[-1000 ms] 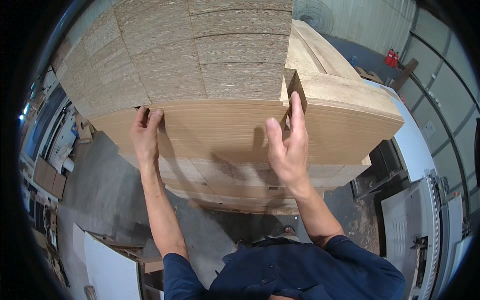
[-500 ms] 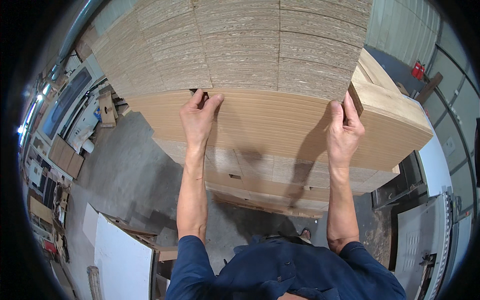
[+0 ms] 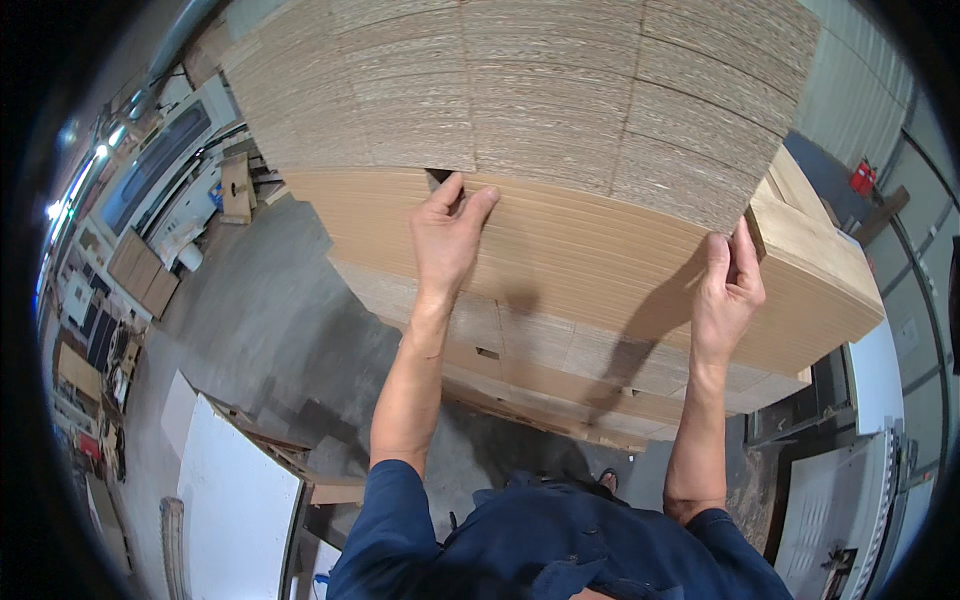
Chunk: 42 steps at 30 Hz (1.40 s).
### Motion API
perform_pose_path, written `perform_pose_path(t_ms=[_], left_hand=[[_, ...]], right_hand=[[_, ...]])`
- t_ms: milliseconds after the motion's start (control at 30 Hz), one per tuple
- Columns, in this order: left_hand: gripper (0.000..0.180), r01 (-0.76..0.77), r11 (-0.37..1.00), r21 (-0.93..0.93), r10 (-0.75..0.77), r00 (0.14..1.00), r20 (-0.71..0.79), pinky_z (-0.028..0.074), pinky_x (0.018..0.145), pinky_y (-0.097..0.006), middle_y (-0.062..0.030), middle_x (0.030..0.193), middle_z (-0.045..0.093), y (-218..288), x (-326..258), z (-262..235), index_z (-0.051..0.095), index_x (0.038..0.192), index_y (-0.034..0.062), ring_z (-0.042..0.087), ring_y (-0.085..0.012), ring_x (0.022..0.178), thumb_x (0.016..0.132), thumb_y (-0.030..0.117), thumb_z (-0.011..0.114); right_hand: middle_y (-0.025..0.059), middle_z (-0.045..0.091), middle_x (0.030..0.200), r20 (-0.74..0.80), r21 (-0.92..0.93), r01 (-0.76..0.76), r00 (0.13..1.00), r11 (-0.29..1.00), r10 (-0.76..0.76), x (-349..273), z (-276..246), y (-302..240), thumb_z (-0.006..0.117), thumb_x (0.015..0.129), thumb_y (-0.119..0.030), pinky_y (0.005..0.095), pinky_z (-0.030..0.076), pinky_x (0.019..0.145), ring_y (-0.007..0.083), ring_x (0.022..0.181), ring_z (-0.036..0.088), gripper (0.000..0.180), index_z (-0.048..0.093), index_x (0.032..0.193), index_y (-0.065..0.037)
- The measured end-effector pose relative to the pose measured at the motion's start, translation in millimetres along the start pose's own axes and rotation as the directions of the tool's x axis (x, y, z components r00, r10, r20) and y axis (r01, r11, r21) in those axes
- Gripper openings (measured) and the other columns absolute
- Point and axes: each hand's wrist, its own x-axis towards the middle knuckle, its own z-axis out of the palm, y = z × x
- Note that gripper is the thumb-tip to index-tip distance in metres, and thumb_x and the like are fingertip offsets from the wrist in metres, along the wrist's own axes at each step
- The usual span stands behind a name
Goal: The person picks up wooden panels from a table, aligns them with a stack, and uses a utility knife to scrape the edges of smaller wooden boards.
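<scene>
Far left we note a workshop floor [image 3: 250, 330] of grey concrete, with benches and clutter along the rim, and a white panel [image 3: 235, 500] leaning low down near our left elbow.

Left hand [image 3: 445, 240]: raised, palm flat against the smooth brown face of the stack of boards [image 3: 560, 110], fingertips [image 3: 470, 200] hooked into a small dark gap where the upper chipboard edges meet the lower layers. Fingers are curled over that edge, not closed in a fist.

The stack rises directly ahead of us, filling the upper middle, resting on lower boards and a pallet [image 3: 560, 420] beneath.

Right hand [image 3: 728, 290]: at the stack's right corner, fingers extended upward and pinched on the corner edge of a board; thumb side is hidden, so we cannot tell how firm the grip is.

Far right: a red object [image 3: 862, 178] by the wall, white cabinet panels [image 3: 850, 520] below.
</scene>
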Motion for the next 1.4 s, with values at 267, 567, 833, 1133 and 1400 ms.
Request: perform_pose_path(t_ms=[267,567,833,1133,1400], left_hand=[[0.012,0.051,0.997,-0.064,-0.048,0.997,0.055,0.037,0.061,-0.019,0.0077,0.075,0.052,-26,4,-11,0.061,0.088,0.0020,0.043,-0.0020,0.071,0.096,0.011,0.063],[0.021,0.036,0.999,-0.010,-0.036,0.999,-0.026,0.038,0.064,-0.021,0.0072,0.075,0.053,-12,7,2,0.064,0.083,0.0038,0.043,-0.0033,0.070,0.098,0.018,0.063],[0.014,-0.010,0.996,0.090,0.003,0.997,0.079,0.038,0.064,-0.020,0.0069,0.076,0.056,-23,10,-18,0.067,0.089,0.0016,0.045,-0.0027,0.072,0.094,0.015,0.068],[0.063,-0.367,0.601,0.710,0.558,0.828,-0.044,0.038,0.104,-0.045,-0.0257,0.140,0.042,-22,-33,18,0.039,0.141,-0.0081,0.040,-0.0352,0.131,0.096,0.029,0.064],[0.098,-0.539,0.307,0.784,0.708,0.680,0.189,0.004,0.117,-0.062,-0.0323,0.159,0.003,-40,-2,70,0.010,0.154,-0.0036,0.001,-0.0490,0.148,0.093,0.061,0.049]], right_hand=[[0.0164,0.058,0.130,0.058,-0.084,-0.139,0.988,0.987,0.144,-6,-8,4,0.053,0.103,-0.020,0.0281,0.046,0.094,0.0161,0.110,0.058,0.049,0.042,0.145,0.002],[0.0182,0.064,0.122,0.113,-0.055,-0.110,0.987,0.992,0.115,2,-19,17,0.054,0.102,-0.027,0.0325,0.047,0.096,0.0217,0.111,0.060,0.058,0.036,0.147,0.005],[0.0124,0.066,0.120,0.081,0.090,-0.083,0.994,0.992,0.076,2,-18,16,0.057,0.101,-0.018,0.0266,0.047,0.093,0.0132,0.106,0.058,0.052,0.041,0.145,0.005],[0.0061,0.065,0.116,0.106,0.039,-0.137,0.986,0.990,0.132,2,-17,15,0.056,0.102,-0.018,0.0240,0.045,0.090,0.0095,0.101,0.055,0.051,0.043,0.145,0.005],[0.0117,0.059,0.131,0.151,0.105,-0.040,0.988,0.994,0.024,-1,-16,17,0.050,0.105,-0.018,0.0277,0.044,0.098,0.0141,0.115,0.055,0.048,0.040,0.145,0.007]])
